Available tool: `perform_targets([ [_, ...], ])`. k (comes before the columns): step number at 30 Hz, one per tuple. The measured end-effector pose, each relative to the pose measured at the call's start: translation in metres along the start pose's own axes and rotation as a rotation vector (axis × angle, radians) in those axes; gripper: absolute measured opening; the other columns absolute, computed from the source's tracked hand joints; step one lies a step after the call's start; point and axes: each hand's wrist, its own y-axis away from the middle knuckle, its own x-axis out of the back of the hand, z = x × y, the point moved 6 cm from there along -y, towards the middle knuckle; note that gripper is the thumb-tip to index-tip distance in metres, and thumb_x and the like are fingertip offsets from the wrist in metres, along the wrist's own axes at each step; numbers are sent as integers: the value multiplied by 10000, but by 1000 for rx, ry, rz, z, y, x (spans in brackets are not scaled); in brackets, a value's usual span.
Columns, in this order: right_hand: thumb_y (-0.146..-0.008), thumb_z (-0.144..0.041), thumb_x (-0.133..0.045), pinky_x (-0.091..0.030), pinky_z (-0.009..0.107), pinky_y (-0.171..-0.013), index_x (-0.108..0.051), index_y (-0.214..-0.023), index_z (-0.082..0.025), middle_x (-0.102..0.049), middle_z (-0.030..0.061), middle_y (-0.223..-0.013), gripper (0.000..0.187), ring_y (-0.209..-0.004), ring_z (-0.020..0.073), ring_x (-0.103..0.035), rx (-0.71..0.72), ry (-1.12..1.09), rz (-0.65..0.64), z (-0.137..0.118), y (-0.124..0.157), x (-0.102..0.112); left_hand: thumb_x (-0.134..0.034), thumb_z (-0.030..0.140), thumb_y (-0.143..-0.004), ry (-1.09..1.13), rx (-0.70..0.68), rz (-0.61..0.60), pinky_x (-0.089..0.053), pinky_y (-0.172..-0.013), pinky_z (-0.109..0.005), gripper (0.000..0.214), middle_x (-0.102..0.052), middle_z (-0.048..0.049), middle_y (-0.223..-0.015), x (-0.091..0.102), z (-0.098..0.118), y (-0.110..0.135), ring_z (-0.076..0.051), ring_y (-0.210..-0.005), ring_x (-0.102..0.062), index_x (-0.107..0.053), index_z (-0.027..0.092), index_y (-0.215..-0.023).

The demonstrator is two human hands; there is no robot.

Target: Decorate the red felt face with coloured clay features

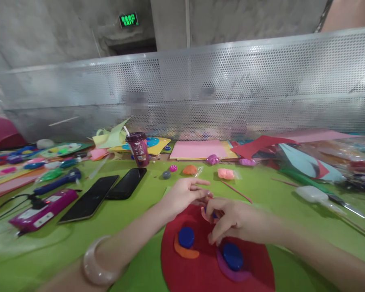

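My left hand [187, 195] reaches over the top edge of a red round sheet [185, 280], its fingers stretched out and the tips close to my right hand. Curled over the sheet, my right hand [231, 218] has its fingers around a pink clay strip [204, 214] beside a blue cap [215, 214], both partly hidden. Lower left on the sheet sits another blue cap [186, 237] with an orange clay strip [187, 253] curving beneath it. A third blue cap [232, 256] lies lower right, bordered by a purple clay strip [234, 274].
Two phones [89, 198], a purple power strip [44, 213] and a lidded cup [138, 150] stand left. Orange clay [190, 169], pink clay [226, 174] and a thin pink stick [237, 192] lie beyond my hands. Scissors [337, 198] and colored paper [312, 164] are right; a perforated metal panel [246, 89] rises behind.
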Motion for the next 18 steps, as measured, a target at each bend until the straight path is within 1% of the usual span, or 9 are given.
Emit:
perform_targets([
  [4,-827,-112,-588,-449,218,-771,-729,-876,-236,-521,33,-989,194,-863,120,-546,14,34,-35,-2,-2,0,-628,105,-753,-21,12,7,-516,-749,-358,235,-704,-69,-793,-1,0,2,-186,-733,-673,-617,140,-985],
  [8,-832,-120,-587,-454,224,-778,-725,-889,-237,-528,34,-995,190,-858,120,-551,7,44,-64,-2,-3,-2,-630,103,-753,-19,19,3,-512,-753,-366,216,-708,-70,-802,-2,2,3,-190,-732,-673,-622,143,-965],
  [11,-832,-112,-584,-454,220,-778,-725,-894,-223,-532,38,-993,190,-860,121,-555,4,28,-63,-1,-2,-3,-622,102,-762,-16,17,-3,-514,-745,-359,190,-709,-65,-796,-2,2,2,-184,-722,-672,-625,144,-947],
  [15,-839,-91,-563,-459,227,-773,-721,-900,-251,-535,26,-992,233,-845,115,-556,-14,10,-53,1,-1,-3,-625,105,-765,-20,10,-4,-520,-721,-338,176,-708,-61,-788,0,1,2,-172,-709,-669,-620,141,-937],
  [18,-845,-96,-551,-459,236,-776,-721,-901,-222,-544,41,-996,219,-846,123,-555,14,19,-78,1,-1,-4,-627,106,-764,-27,5,-11,-523,-712,-322,175,-708,-63,-794,0,0,1,-164,-709,-668,-617,135,-937],
])
